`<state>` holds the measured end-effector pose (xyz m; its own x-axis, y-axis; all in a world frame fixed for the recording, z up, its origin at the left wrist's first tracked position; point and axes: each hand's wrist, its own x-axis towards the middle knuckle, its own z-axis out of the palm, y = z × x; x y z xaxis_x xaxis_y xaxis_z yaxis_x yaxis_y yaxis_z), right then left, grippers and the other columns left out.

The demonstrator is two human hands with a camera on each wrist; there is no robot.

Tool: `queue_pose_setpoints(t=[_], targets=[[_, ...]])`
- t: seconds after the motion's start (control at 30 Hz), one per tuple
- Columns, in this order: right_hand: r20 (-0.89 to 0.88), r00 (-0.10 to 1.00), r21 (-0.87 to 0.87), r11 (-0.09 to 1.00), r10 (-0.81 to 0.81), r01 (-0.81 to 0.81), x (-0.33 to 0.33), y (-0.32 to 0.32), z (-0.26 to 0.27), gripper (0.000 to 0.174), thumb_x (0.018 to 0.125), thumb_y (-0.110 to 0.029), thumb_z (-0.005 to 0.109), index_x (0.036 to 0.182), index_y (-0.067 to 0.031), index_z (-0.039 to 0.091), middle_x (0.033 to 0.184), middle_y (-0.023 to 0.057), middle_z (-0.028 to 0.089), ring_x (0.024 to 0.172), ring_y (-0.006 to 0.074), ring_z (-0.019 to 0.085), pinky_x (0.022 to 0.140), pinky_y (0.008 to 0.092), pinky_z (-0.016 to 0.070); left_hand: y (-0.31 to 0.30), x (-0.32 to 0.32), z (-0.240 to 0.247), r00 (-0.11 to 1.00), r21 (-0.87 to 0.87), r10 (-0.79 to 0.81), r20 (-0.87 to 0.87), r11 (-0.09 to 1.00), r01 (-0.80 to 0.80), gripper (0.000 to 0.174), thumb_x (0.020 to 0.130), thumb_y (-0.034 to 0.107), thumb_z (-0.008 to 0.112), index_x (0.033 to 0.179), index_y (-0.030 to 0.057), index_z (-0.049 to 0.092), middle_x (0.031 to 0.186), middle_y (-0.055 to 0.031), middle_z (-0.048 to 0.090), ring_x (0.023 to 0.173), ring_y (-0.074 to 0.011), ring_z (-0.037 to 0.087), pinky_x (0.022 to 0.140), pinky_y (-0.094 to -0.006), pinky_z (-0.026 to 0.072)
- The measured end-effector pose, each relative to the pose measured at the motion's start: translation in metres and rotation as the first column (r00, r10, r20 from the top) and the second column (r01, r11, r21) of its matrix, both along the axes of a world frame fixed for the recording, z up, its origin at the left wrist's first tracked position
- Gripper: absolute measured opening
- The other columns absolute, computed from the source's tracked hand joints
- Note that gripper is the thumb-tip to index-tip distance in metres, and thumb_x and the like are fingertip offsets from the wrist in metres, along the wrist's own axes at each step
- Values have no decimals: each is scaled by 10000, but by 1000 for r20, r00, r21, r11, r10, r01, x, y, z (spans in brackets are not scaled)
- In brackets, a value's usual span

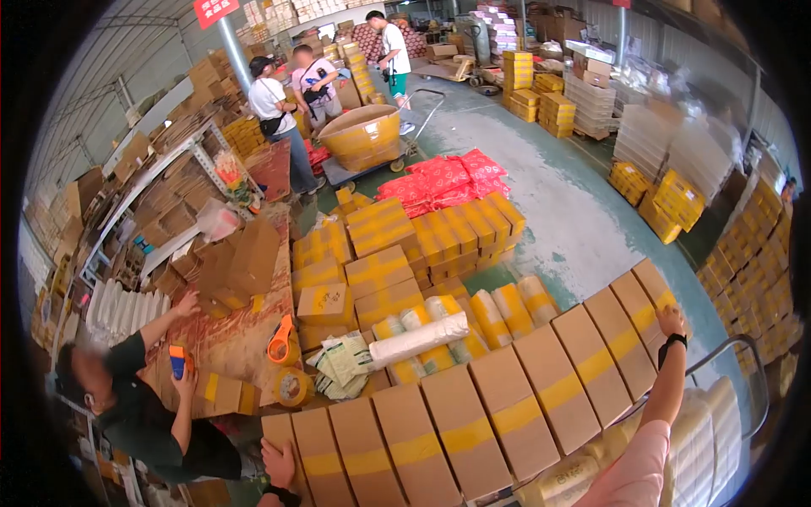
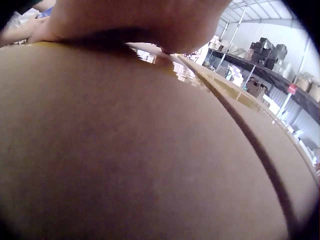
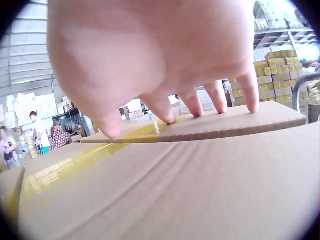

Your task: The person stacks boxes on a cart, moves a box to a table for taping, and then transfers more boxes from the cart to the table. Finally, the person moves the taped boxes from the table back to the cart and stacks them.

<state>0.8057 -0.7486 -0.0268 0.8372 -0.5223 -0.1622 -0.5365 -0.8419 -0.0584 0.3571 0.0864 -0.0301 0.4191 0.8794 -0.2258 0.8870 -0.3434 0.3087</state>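
A long curved row of taped cardboard boxes [image 1: 503, 372] stands edge to edge between my two hands. At the row's left end, my left hand [image 1: 279, 463] rests on the end box [image 1: 277, 429]; in the left wrist view, the hand [image 2: 140, 22] lies low over the cardboard, its fingers mostly hidden. On the far right, my right hand [image 1: 672, 323] touches the last box [image 1: 652, 283] beside its yellow tape. The right wrist view shows that hand [image 3: 155, 50] spread, with extended fingertips [image 3: 195, 107] pressing on the box top.
A metal cart handle [image 1: 764, 380] and wrapped white rolls [image 1: 714, 431] stand at right. Beyond the row lie a white roll [image 1: 418, 340] and stacked boxes [image 1: 380, 228]. At left, another person [image 1: 135, 406] holds a blue-orange tool [image 1: 179, 362] by a worktable [image 1: 270, 317] with a tape dispenser [image 1: 281, 342].
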Motion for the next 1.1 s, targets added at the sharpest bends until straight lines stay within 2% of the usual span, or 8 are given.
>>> queue_pose_setpoints(t=[0.07, 0.4, 0.5, 0.6, 0.7, 0.73, 1.0, 1.1], targets=[[-71, 994, 28, 996, 83, -81, -2, -4, -2, 538, 809, -469, 432, 1248, -157, 422, 1275, 120, 397, 1212, 335, 313, 923, 500, 341, 6, -7, -9, 999, -1, -30, 16, 1000, 30, 801, 816, 476, 463, 1329, -48, 139, 1208, -235, 346, 1063, -399, 384, 885, -447, 327], [325, 877, 80, 914, 353, -398, -139, 57, 18, 431, 771, -301, 568, 1029, 43, 544, 1001, 235, 569, 966, 380, 525, 840, 415, 411, 21, -25, -6, 963, -109, -156, 218, 977, 183, 872, 746, 436, 576, 1316, -51, 131, 1224, -273, 336, 1108, -406, 370, 930, -431, 311], [373, 852, 165, 878, 366, -449, -207, 103, 38, 376, 730, -268, 610, 936, 45, 583, 871, 227, 598, 825, 342, 576, 719, 385, 453, 44, -41, -29, 856, -148, -270, 440, 919, 365, 834, 745, 365, 607, 1308, -58, 160, 1228, -255, 363, 1127, -368, 386, 936, -410, 314], [339, 871, 234, 865, 355, -443, -285, 171, 64, 369, 732, -250, 612, 953, 45, 583, 829, 195, 623, 761, 310, 610, 670, 356, 474, 37, -51, 33, 719, -473, -45, 693, 725, 500, 745, 754, 306, 615, 1285, -61, 243, 1202, -231, 423, 1130, -335, 406, 942, -398, 316], [353, 883, 379, 815, 310, -438, -367, 240, 82, 351, 745, -211, 614, 989, 37, 574, 835, 158, 635, 771, 253, 618, 672, 327, 477, 61, -89, 31, 770, -474, -143, 622, 714, 515, 657, 777, 308, 589, 1254, -57, 324, 1194, -224, 455, 1142, -304, 420, 944, -375, 331], [376, 874, 402, 796, 307, -452, -396, 264, 83, 341, 751, -199, 611, 998, 33, 572, 833, 150, 636, 769, 240, 618, 672, 321, 476, 81, -108, -16, 800, -351, -247, 546, 800, 486, 645, 784, 344, 583, 1244, -47, 355, 1232, -228, 429, 1164, -296, 410, 950, -357, 338], [372, 833, 543, 632, 409, -553, -627, 500, 107, 304, 790, -167, 594, 1031, 15, 564, 874, 115, 626, 784, 172, 603, 675, 290, 476, 197, -304, -55, 821, -528, -338, 460, 639, 559, 630, 765, 415, 599, 1182, -31, 446, 1174, -219, 489, 1084, -318, 485, 896, -369, 400], [313, 815, 715, 444, 488, -540, -678, 561, 66, 309, 798, -173, 593, 1045, 11, 557, 866, 99, 621, 798, 163, 595, 687, 275, 474, 237, -381, -80, 860, -531, -369, 352, 678, 508, 586, 766, 424, 570, 1113, -44, 504, 1080, -214, 550, 1016, -312, 533, 842, -371, 427]])
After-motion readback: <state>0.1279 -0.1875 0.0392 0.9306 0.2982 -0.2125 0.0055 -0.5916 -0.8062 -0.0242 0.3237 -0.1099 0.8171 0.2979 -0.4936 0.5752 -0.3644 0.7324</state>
